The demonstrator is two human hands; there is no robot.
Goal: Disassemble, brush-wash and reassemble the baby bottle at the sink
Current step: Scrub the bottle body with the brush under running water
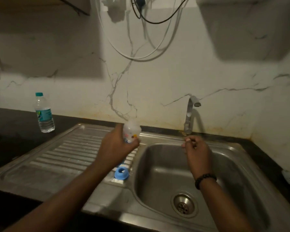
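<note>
Our left hand (pixel 117 146) grips the baby bottle (pixel 131 130) around its body, holding it above the drainboard (pixel 60 156) beside the basin, probably so drips fall on steel. Our right hand (pixel 197 150) reaches toward the base of the tap (pixel 189 114), fingers loosely curled; whether it pinches anything we cannot tell. We judge it is going for the water. The blue collar ring (pixel 121 172) lies apart on the drainboard, so the bottle is already taken apart. A water bottle (pixel 44 113) stands on the dark counter (pixel 20 129), well clear of the sink (pixel 157 164)
</note>
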